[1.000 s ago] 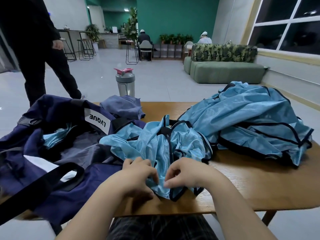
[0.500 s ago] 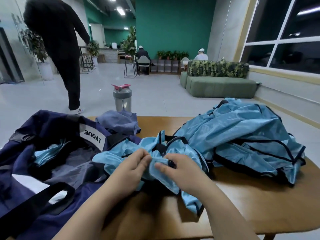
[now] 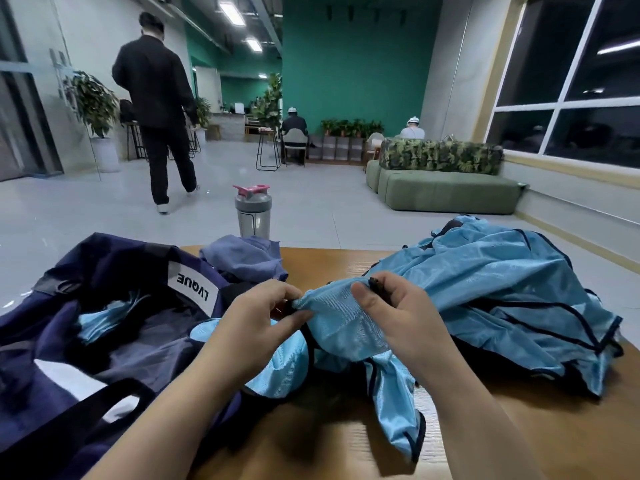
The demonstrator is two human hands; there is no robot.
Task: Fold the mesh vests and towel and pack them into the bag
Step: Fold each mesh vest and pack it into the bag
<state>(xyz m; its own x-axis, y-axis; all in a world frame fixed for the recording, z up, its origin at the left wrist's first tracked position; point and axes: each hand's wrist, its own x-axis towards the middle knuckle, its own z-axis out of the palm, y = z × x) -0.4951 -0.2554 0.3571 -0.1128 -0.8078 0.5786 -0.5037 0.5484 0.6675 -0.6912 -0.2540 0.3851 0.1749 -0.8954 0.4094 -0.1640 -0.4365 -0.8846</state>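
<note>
A light blue mesh vest with dark trim hangs lifted above the table in front of me. My left hand pinches its upper edge on the left, and my right hand grips the same edge on the right. Its lower part dangles onto the wooden table. A heap of more blue mesh vests lies to the right. The open navy bag sits at the left with blue mesh fabric inside. A crumpled grey-blue towel lies behind the bag.
A grey shaker bottle with a pink lid stands at the table's far edge. A person in black walks away across the floor. A green sofa stands at the far right.
Both hands have raised the vest off the table and moved apart along its top edge. The head view has tilted up. The person in black has walked farther away.
</note>
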